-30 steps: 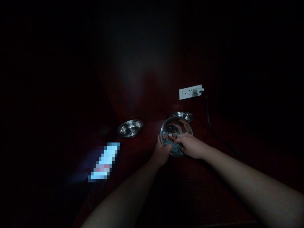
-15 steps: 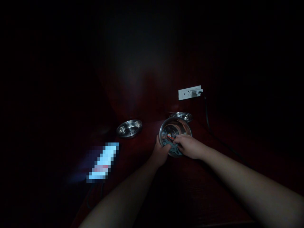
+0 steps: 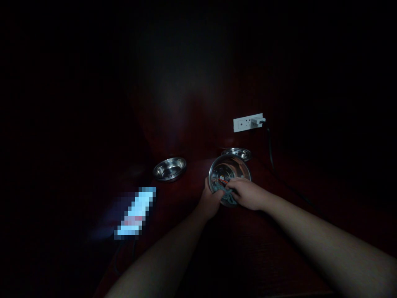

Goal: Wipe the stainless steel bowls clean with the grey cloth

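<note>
A shiny steel bowl (image 3: 240,167) is tilted with its mouth toward me. My left hand (image 3: 211,201) grips its near left rim, thumb over the edge and fingers outside. Inside the mouth, my right hand (image 3: 246,193) is closed on a crumpled grey-green cloth (image 3: 228,198), pressed against the lower inner wall. Its fingertips are partly hidden by the cloth and the bowl. A small label with white, black and red parts (image 3: 223,179) shows on the bowl's inside, just beyond my right fingers.
Shallow steel dishes stand left of the bowl (image 3: 169,169) and behind it (image 3: 240,153). A lit, blurred-out screen (image 3: 136,213) lies at the left with cables. On the wall is a white socket plate (image 3: 245,123); a dark cord (image 3: 270,151) hangs from its plug. The surroundings are very dark.
The whole view has shifted very slightly. My right hand and the cloth have moved a little inside the bowl; my left hand keeps its hold on the rim.
</note>
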